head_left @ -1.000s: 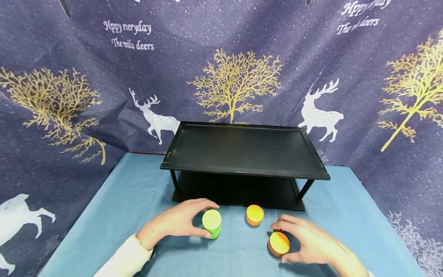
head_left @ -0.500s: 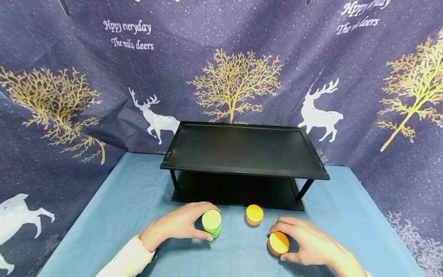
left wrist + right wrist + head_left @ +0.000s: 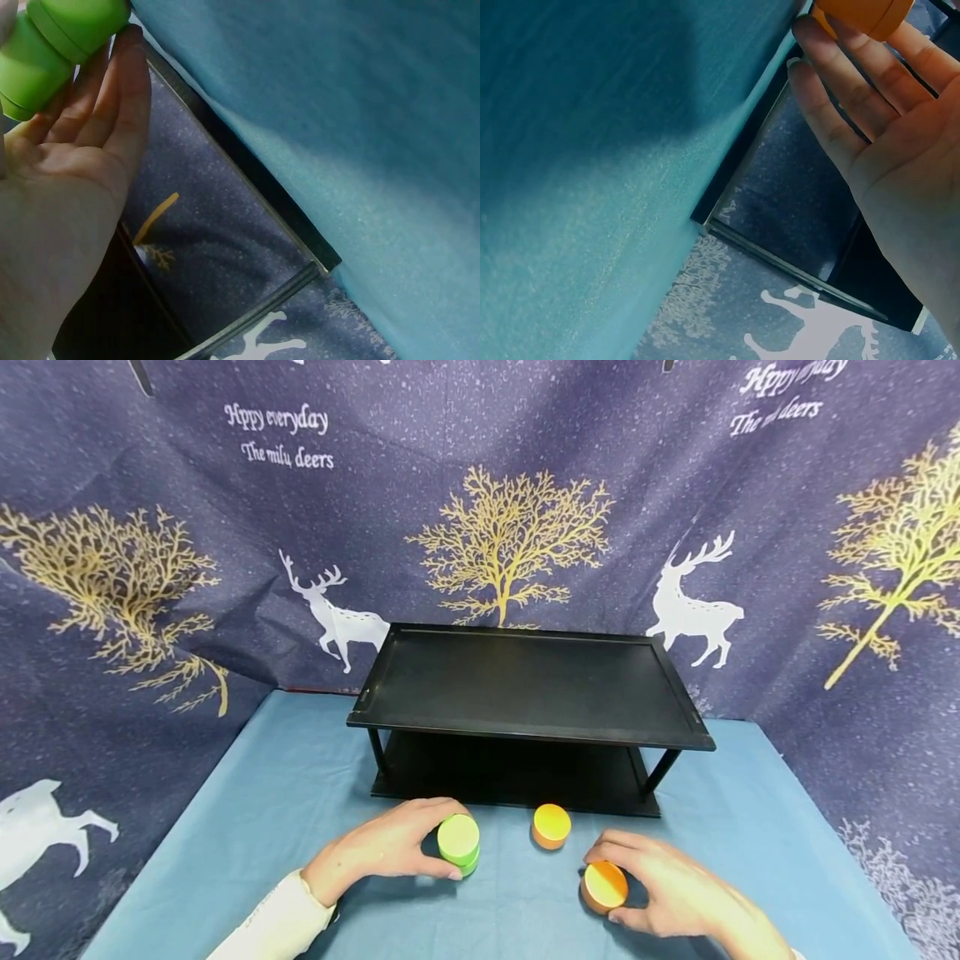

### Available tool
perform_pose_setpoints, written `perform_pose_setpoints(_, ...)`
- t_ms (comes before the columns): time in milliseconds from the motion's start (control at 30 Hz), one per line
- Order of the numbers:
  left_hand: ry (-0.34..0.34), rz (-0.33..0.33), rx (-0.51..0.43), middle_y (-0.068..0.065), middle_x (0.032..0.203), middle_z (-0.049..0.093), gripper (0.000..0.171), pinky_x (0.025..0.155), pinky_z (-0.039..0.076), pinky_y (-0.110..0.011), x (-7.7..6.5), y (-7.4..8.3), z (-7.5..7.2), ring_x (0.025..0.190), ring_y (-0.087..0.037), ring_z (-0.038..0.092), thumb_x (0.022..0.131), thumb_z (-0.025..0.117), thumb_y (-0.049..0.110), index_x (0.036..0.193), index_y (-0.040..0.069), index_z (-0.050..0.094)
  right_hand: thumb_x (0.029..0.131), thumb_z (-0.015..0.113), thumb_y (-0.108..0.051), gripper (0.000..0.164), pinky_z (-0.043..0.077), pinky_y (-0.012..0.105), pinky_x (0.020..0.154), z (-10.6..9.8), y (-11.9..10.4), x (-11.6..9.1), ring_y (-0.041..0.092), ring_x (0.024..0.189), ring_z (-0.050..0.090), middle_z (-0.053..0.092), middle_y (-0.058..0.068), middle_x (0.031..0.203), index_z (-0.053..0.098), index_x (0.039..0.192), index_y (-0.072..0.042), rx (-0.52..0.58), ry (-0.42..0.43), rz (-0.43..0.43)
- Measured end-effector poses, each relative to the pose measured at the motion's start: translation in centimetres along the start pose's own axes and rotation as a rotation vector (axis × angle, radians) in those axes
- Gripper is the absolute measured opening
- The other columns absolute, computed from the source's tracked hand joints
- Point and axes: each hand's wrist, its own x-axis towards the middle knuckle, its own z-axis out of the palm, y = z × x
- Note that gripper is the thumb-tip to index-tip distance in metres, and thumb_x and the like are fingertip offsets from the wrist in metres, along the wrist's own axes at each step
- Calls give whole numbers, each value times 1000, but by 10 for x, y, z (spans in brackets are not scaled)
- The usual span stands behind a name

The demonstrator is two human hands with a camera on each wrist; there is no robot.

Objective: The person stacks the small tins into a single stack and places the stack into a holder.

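My left hand [image 3: 397, 842] curls its thumb and fingers round a green cylinder [image 3: 458, 842] that looks like short round pieces stacked up. Seams run round that green cylinder [image 3: 45, 45] in the left wrist view, where the left palm and fingers [image 3: 97, 112] lie along its side. Over to the right, my right hand [image 3: 663, 885] grips a short orange cylinder [image 3: 605, 885] between thumb and fingers. Part of this orange cylinder [image 3: 866, 11] shows at the top of the right wrist view, against the fingers. Between the hands stands a second orange cylinder [image 3: 551, 827], untouched.
A black two-level rack [image 3: 525, 685] stands behind the cylinders, its lower shelf close to them. Blue cloth [image 3: 300, 760] covers the table. A dark curtain printed with deer and golden trees [image 3: 510, 539] hangs at the back and sides.
The fingers and thumb of both hands have closed in on their cylinders, the left hand coming slightly toward me. The cylinders and the rack stand where they stood.
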Motion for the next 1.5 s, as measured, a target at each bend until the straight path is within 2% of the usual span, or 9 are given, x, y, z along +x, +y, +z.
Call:
perform_pose_setpoints(233,0,-1,1,22,119,63,55,99,54,-30,0,0,-1,105,-4,59,85,89,48,131,38,61,82,91,-26,58,59,34,93,-2,-1,2,4,106,61,60,-21,126,66,134,-31,16,51,-61)
perform_pose_setpoints(400,-1,5,11,22,119,63,55,99,54,-30,0,0,0,105,-4,59,86,88,50,132,38,61,81,92,-22,61,59,33,94,-2,-2,2,3,108,60,59,-21,127,66,135,-31,27,66,-72)
perform_pose_setpoints(733,-5,17,5,21,121,62,56,100,53,-31,-1,-1,-1,107,-4,59,87,88,50,134,37,59,81,92,-21,62,59,35,96,-4,-5,8,4,110,61,60,-20,130,66,136,-30,42,94,-79)
perform_pose_setpoints(1033,3,39,22,21,118,62,52,99,53,-29,-2,-3,-1,106,-3,59,88,88,45,132,36,60,80,93,-19,59,59,32,95,-8,-8,14,2,108,60,59,-20,127,65,131,-28,57,174,-175)
perform_pose_setpoints(1267,4,44,26,22,119,62,54,100,53,-29,-1,-5,-1,107,-3,59,87,88,47,132,37,61,83,92,-23,63,60,32,94,-9,-11,18,3,109,61,58,-20,129,62,137,-36,47,180,-184)
perform_pose_setpoints(1500,-4,37,27,22,120,62,57,101,53,-30,-1,-6,-1,107,-3,59,85,90,45,133,35,61,81,92,-21,65,58,27,95,-10,-14,26,3,111,61,59,-16,130,61,138,-33,38,226,-238)
